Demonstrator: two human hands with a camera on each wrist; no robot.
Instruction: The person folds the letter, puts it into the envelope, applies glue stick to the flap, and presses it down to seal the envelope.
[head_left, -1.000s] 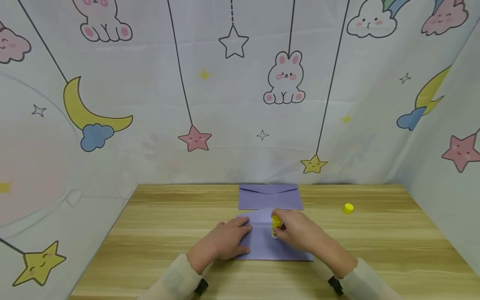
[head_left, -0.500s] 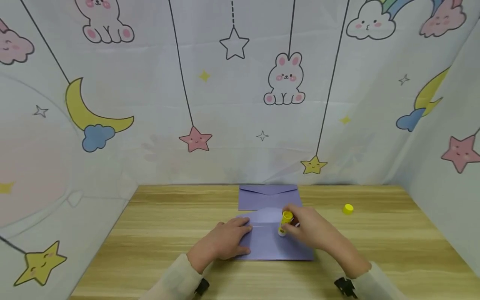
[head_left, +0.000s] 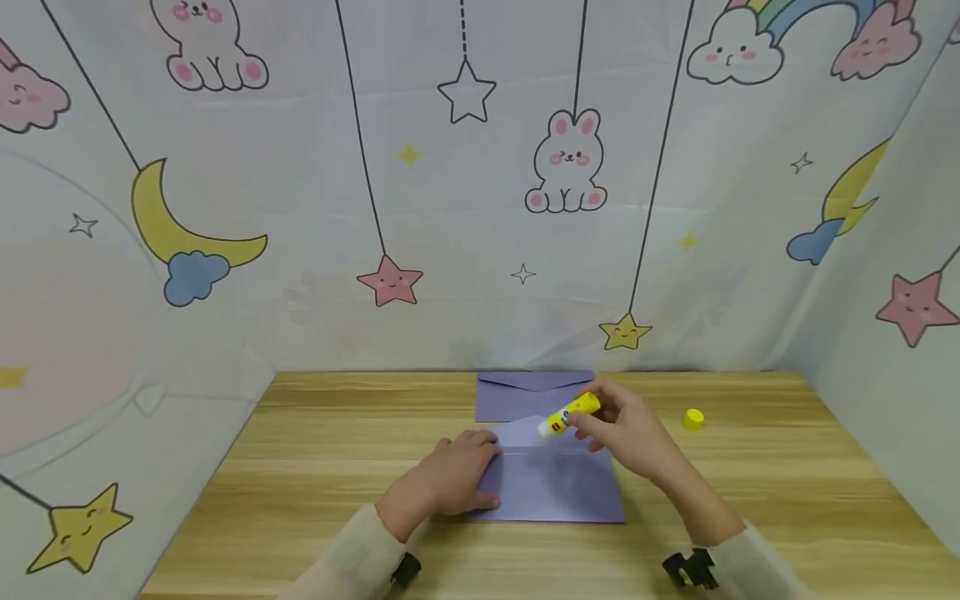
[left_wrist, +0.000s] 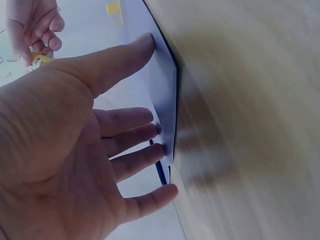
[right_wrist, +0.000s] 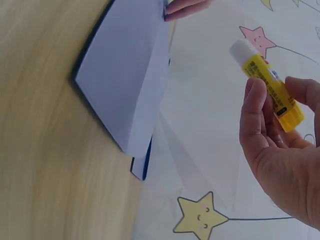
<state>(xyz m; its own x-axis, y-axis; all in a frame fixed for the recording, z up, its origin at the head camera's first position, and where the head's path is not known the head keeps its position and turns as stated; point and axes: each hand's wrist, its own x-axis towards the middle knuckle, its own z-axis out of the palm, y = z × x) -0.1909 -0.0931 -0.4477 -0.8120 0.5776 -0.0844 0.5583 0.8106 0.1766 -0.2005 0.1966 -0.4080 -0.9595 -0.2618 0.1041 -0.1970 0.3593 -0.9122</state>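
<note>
A purple envelope [head_left: 551, 487] lies on the table with its flap [head_left: 525, 435] unfolded toward the back. On its left edge rests my left hand [head_left: 459, 475], fingers extended; the left wrist view shows the thumb and fingertips touching the paper. My right hand [head_left: 626, 425] pinches a yellow glue stick [right_wrist: 272, 90] between thumb and fingers, raised above the flap's right side. The stick is uncapped and tilted, its white end [right_wrist: 244, 51] pointing down and left in the head view. Whether that end touches the flap cannot be told from the head view; the right wrist view shows it apart.
A second purple envelope [head_left: 517, 400] lies behind the first, at the table's back edge. The yellow cap [head_left: 693, 419] stands on the wooden table [head_left: 765, 500] to the right. A white printed curtain [head_left: 465, 208] rises behind the table and at both sides.
My right hand has lifted the glue stick off the envelope, moving back and right, and the stick has gone from nearly upright to tilted. The left hand has stayed about where it was.
</note>
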